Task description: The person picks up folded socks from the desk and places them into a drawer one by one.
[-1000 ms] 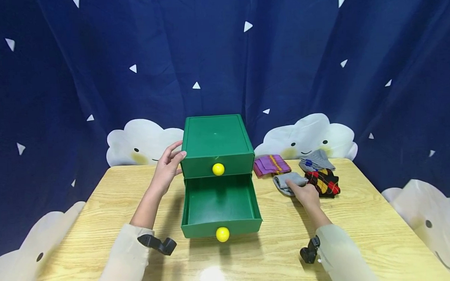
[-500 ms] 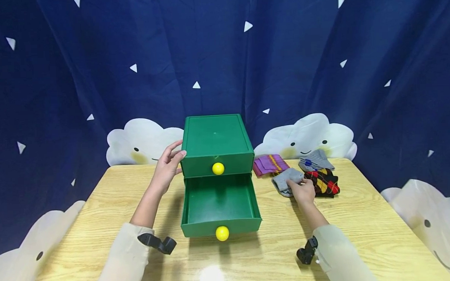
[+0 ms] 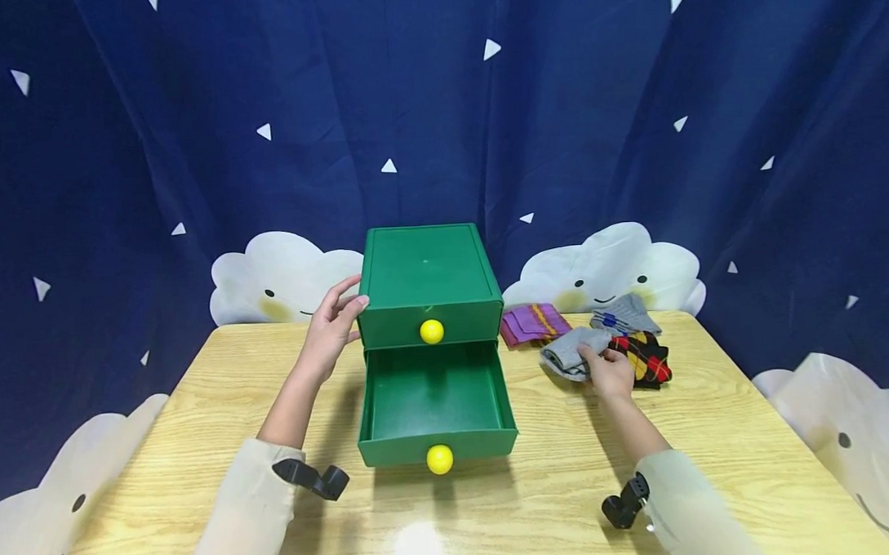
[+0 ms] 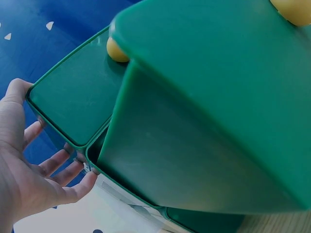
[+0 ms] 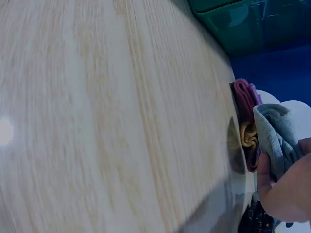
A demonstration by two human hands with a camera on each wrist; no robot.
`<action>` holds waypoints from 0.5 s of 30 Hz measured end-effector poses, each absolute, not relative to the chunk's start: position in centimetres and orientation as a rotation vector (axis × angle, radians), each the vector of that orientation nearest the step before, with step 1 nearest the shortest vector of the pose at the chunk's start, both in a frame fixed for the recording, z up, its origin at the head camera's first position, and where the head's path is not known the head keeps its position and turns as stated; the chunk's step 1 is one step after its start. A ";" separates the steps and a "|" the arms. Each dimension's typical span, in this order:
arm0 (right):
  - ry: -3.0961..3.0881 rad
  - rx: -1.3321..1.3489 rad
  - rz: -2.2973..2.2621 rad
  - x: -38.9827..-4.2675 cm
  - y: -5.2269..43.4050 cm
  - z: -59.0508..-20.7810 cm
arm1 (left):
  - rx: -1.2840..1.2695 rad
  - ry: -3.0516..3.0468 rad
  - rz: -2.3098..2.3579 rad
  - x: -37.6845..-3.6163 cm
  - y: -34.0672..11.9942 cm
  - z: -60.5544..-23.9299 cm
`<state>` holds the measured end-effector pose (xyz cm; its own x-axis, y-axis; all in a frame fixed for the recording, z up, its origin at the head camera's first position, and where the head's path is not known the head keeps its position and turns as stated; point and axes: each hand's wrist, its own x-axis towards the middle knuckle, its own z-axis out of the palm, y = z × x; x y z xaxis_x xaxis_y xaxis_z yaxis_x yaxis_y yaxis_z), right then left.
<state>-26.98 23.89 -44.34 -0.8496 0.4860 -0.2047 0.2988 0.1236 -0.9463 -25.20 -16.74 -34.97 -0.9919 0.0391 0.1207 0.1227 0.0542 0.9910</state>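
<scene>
A green two-drawer cabinet [image 3: 429,266] stands at the middle of the table, its lower drawer [image 3: 434,400] pulled out and its upper drawer in. My left hand [image 3: 329,330] touches the cabinet's left side, the thumb at the front top corner and the other fingers spread along the side. On the right, my right hand [image 3: 611,375] pinches a folded grey sock [image 3: 570,351] between thumb and fingers. In the right wrist view the sock's rolled end [image 5: 272,128] shows, with a shadow beside it on the table.
Behind the grey sock lies a folded purple sock [image 3: 532,323] with a yellow stripe. Another grey sock [image 3: 625,314] with blue marks and a red, black and yellow plaid sock [image 3: 644,360] lie farther right. A blue curtain [image 3: 424,107] hangs behind the table.
My right hand has gripped the grey sock and raised it slightly, shifting a little to the right. My left hand and the cabinet have stayed put.
</scene>
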 end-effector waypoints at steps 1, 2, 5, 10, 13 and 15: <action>-2.224 -0.784 1.826 -26.9 24.0 -44.2 | -0.174 -2.238 -2.110 -25.2 -16.7 -35.0; -2.219 -0.779 1.835 -26.9 24.0 -44.0 | -0.173 -2.239 -2.112 -25.2 -16.7 -35.0; -2.212 -0.764 1.828 -26.6 24.3 -43.7 | -0.170 -2.238 -2.114 -25.2 -16.7 -35.0; -2.185 -0.740 1.847 -26.3 24.5 -43.1 | -0.160 -2.232 -2.122 -25.2 -16.7 -35.0; -2.161 -0.694 1.908 -26.0 24.4 -42.6 | -0.167 -2.232 -2.119 -25.2 -16.8 -35.0; -2.157 -0.662 1.936 -25.8 24.3 -42.2 | -0.175 -2.229 -2.119 -25.3 -16.8 -35.0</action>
<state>-25.76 24.34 -42.23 -0.8874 0.4300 -0.1662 0.2115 0.0595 -0.9756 -25.28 -16.78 -35.03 -0.9917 0.0401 0.1222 0.1241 0.0477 0.9911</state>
